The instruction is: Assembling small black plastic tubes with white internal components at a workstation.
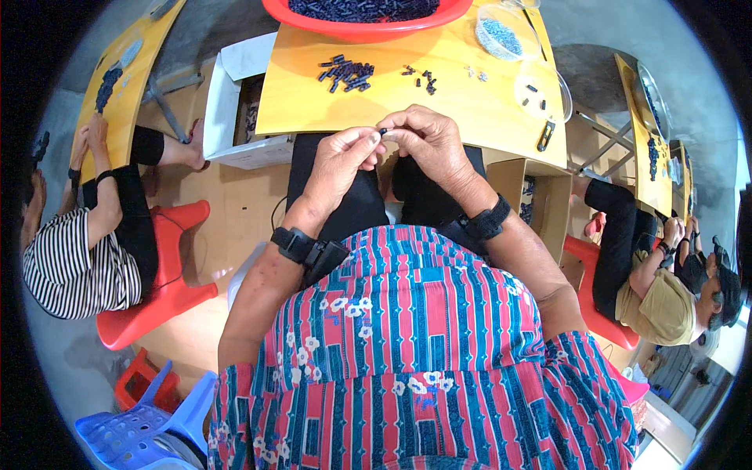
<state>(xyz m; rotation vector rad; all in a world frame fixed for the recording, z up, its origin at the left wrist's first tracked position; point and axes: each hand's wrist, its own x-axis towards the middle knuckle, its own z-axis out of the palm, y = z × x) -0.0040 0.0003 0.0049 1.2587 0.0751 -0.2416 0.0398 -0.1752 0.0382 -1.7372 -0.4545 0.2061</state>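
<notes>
Just off the table's near edge, my left hand (345, 163) and my right hand (429, 142) meet fingertip to fingertip, both closed in a pinch. Between them is a small black part (383, 131), mostly covered by the fingers; its exact kind is too small to tell. Beyond my hands, a pile of short black cylindrical parts (346, 74) lies on the yellow table (298, 110). A looser group of smaller black pieces (429, 82) is to its right, with a few tiny pale pieces (477, 74) farther right.
A red basin (345, 30) full of black parts stands at the far edge. On the right are a clear tub (501, 37) of small bluish pieces, a clear round lid (544, 98) with black parts and a black tool (546, 135). Cardboard boxes flank my legs; other people sit at both sides.
</notes>
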